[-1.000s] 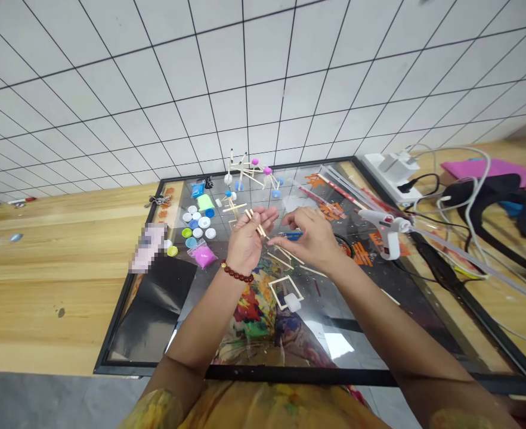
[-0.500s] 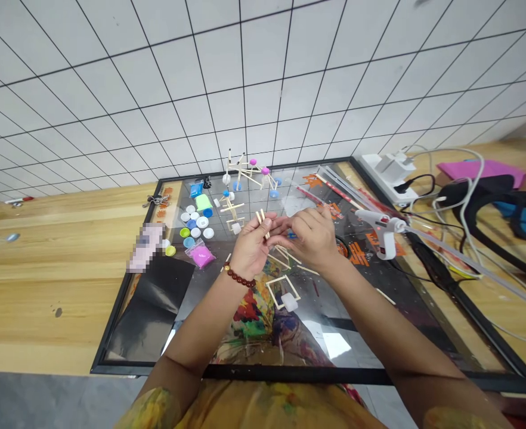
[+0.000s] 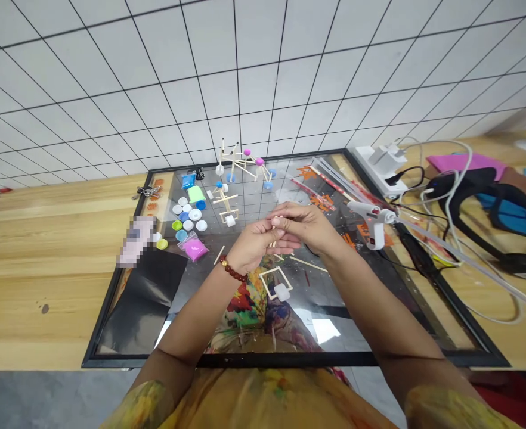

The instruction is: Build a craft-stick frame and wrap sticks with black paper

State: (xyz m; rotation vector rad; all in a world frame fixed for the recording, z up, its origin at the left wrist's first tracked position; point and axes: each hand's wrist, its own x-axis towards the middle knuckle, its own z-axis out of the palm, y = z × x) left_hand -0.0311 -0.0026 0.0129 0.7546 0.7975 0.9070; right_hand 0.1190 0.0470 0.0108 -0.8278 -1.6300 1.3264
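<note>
My left hand [image 3: 257, 241], with a beaded bracelet at the wrist, is closed around short wooden sticks [image 3: 274, 243], mostly hidden by the fingers. My right hand [image 3: 305, 225] meets it above the glass board, its thumb and fingers pinched on the upper ends of the same sticks. Under the hands lie loose sticks [image 3: 310, 264]. Closer to me is a square stick frame [image 3: 263, 285] with a whitish translucent block [image 3: 282, 292] at its corner. Behind my left hand stands a small stick structure [image 3: 225, 199].
A larger stick model with pink tops [image 3: 240, 164] stands by the tiled wall. Bottle caps [image 3: 188, 225] and a pink clay bag [image 3: 194, 247] lie left, beside black sheets [image 3: 149, 292]. A glue gun [image 3: 373, 220], cables and a power strip [image 3: 379, 170] occupy the right.
My right hand has moved in against my left hand and now pinches the sticks. The sticks, which stuck up from my left fingers, are now mostly covered. The view has shifted slightly.
</note>
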